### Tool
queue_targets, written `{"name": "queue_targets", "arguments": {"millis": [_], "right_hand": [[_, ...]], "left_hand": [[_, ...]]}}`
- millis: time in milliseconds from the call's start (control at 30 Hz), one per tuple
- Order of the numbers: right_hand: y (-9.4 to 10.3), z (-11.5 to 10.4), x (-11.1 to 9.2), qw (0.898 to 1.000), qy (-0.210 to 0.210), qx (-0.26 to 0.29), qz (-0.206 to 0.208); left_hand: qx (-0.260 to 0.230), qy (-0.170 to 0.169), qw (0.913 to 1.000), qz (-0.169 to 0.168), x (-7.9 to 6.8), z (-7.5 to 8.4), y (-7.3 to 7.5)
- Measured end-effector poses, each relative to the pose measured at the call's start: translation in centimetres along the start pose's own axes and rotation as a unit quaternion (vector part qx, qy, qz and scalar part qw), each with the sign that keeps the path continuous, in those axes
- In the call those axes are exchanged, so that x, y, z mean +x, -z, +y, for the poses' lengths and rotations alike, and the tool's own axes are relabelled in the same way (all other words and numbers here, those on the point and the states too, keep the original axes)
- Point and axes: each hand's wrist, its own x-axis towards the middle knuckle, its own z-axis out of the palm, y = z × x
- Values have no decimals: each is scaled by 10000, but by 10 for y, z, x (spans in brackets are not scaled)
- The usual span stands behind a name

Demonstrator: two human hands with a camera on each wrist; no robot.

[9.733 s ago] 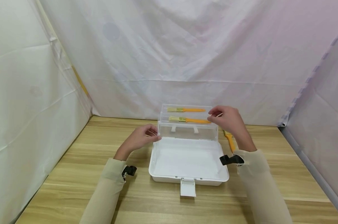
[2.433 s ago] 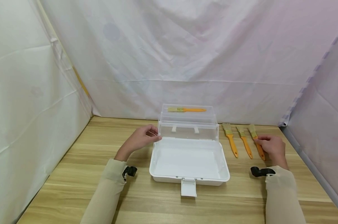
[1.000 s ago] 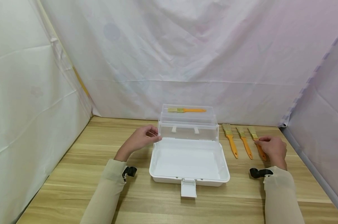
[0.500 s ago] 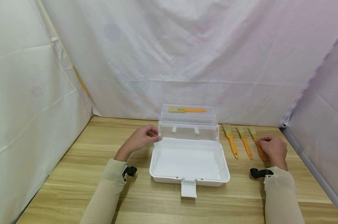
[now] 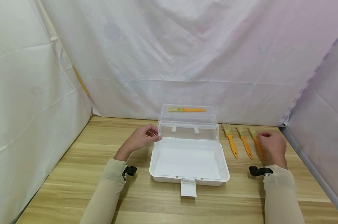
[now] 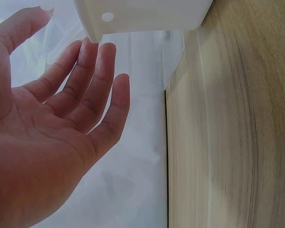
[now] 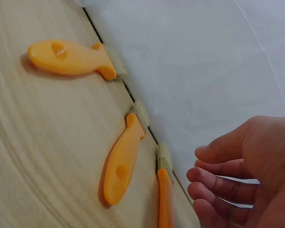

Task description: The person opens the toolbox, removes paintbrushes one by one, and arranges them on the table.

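Note:
A white plastic box stands on the table with its clear trayed upper part raised at the back. One orange-handled paintbrush lies in the top clear tray. My left hand is at the left side of the clear part, thumb tip at its edge, fingers loosely extended beside the box corner. Right of the box lie a wide paintbrush, a middle paintbrush and a rightmost paintbrush. Just beside the rightmost one, my right hand has loosely bent fingers holding nothing.
The box's white latch hangs forward off its front rim. Wood-grained table surrounds the box. White cloth hangs behind the table, with more cloth at both sides.
One paintbrush has gone from the lower clear tray since the oldest frame. My right hand, pinching the rightmost paintbrush half a second ago, has let go and lifted slightly. My left hand stays put.

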Motion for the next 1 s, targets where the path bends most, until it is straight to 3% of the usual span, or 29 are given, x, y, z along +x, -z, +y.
{"name": "queue_targets", "arguments": {"millis": [267, 633, 1000], "right_hand": [[0, -22, -5, 9986, 536, -14, 32], [2, -56, -15, 9925, 1185, 96, -292], [4, -91, -31, 9828, 1818, 104, -299]], "left_hand": [[53, 14, 10000, 10, 0, 1, 0], [32, -8, 10000, -3, 0, 3, 0], [79, -2, 10000, -10, 0, 2, 0]]}}
